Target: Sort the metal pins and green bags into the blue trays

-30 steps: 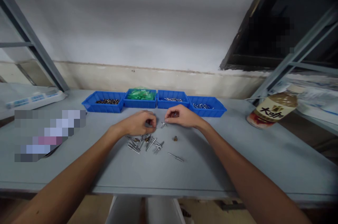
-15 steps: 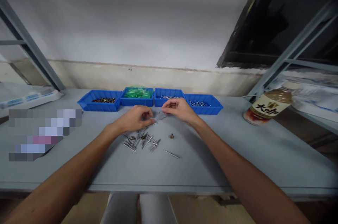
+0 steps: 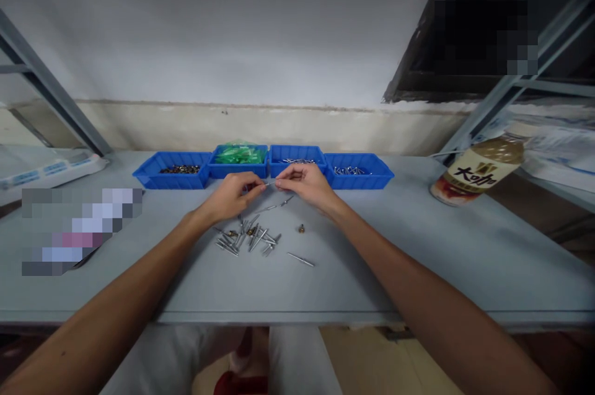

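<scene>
My left hand [image 3: 235, 195] is closed in a pinch on a thin metal rod [image 3: 270, 183], held just above the table in front of the bins. On the rod's other end are the closed fingertips of my right hand [image 3: 304, 186]; any small part within them is hidden. Below the hands, two slim metal pieces [image 3: 284, 201] lie on the table. Nearer to me is a loose pile of silvery metal rods [image 3: 253, 237] with a few brass-coloured bits among them. A small brass-coloured fitting [image 3: 302, 229] and a single rod [image 3: 301, 259] lie to the right of the pile.
Along the wall stand blue bins: one with small brass-coloured parts [image 3: 139, 174], one with green plastic packaging [image 3: 242, 153], and two with metal pieces [image 3: 274, 153] [image 3: 383, 179]. A labelled drink bottle [image 3: 478, 172] stands right, a white power strip [image 3: 69, 170] lies left, near a blurred-out object [image 3: 83, 234].
My left hand has lifted from beside the pile and come up to my right hand. A thin rod now spans their fingertips. The camera view has shifted slightly.
</scene>
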A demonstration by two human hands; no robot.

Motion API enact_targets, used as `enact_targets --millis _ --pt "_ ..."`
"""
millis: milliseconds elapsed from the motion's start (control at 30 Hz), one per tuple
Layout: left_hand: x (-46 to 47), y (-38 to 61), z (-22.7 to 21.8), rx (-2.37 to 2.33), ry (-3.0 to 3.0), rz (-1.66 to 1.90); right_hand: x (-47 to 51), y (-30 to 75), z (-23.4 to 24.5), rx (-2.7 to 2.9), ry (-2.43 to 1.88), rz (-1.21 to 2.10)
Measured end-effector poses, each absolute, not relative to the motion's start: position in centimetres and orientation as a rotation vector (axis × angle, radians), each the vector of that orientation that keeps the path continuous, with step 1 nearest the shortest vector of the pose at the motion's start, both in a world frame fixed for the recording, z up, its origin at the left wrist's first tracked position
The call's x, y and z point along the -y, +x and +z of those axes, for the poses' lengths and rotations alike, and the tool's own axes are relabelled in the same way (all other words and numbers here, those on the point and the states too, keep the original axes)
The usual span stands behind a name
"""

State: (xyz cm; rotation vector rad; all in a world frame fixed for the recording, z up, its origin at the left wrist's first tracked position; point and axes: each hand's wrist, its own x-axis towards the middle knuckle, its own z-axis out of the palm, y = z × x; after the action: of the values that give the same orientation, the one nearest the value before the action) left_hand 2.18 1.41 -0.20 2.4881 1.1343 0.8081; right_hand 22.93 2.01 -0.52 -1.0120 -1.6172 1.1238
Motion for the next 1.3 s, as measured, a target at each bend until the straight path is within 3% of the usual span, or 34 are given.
enact_targets --millis 133,333,500,967,1300 --pt "-1.4 2.2 -0.1 -1.109 2.485 0.831 -1.9 23.0 -0.6 1.681 -1.036 1.046" --pt "-1.3 2.1 0.0 -1.115 2.478 0.881 -1.7 23.2 -1.0 2.129 -1.032 0.486" --pt "-1.3 2.1 -0.2 -1.087 2.536 0.857 -1.8 23.5 -1.2 2.223 -1.022 0.292" --pt "-1.0 2.1 -0.1 -1.104 2.519 1.011 -1.5 23.3 -1.2 2.175 -1.050 0.269" --pt "-1.5 2.1 -0.5 -1.056 2.602 0.870 -1.8 24.0 -1.5 2.179 -0.999 0.245"
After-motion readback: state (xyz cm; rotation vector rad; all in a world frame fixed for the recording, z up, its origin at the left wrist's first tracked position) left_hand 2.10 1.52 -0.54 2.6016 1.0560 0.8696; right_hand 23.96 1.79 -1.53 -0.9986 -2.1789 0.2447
